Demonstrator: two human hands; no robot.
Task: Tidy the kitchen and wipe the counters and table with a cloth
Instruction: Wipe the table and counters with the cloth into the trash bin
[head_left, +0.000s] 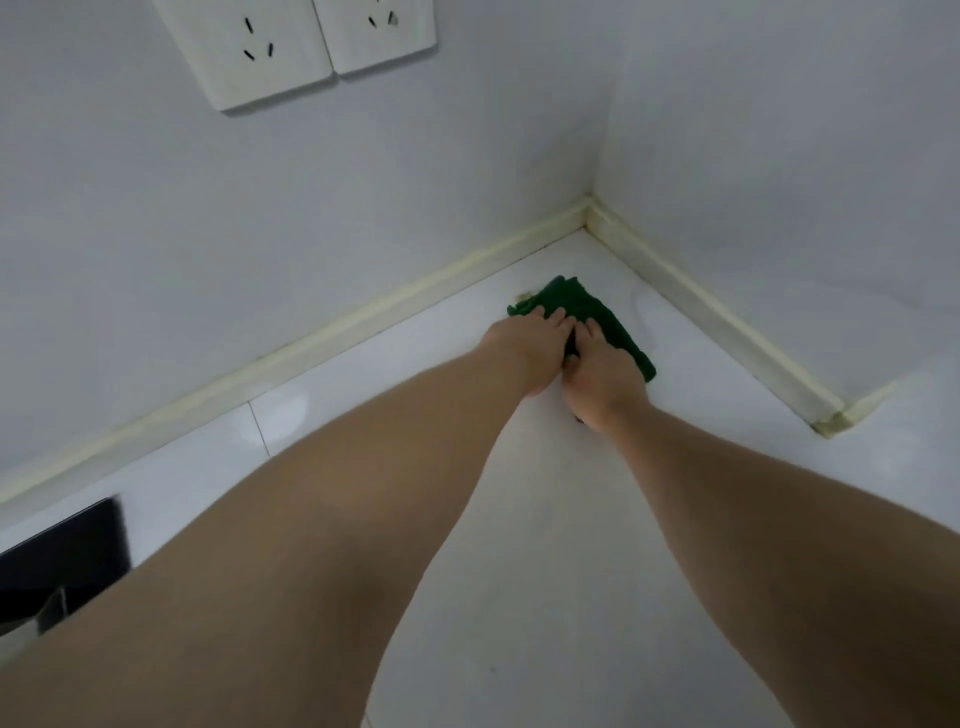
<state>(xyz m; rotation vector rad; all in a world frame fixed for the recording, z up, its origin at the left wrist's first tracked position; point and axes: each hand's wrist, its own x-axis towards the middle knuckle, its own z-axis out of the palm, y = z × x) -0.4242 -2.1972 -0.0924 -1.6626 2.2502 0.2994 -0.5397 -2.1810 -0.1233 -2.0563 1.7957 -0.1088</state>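
The bare left forearm (363, 467) and right forearm (753, 493) stretch forward and converge. The left hand (527, 340) and right hand (602, 376) lie palm-down, side by side and touching, fingers extended flat, the left slightly ahead.

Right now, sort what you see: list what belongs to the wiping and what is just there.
In the job:
green cloth
left hand and right hand, both pressing flat on it
white counter

Just there:
left wall socket
right wall socket
yellowed sealant strip along the wall
black panel at the lower left edge
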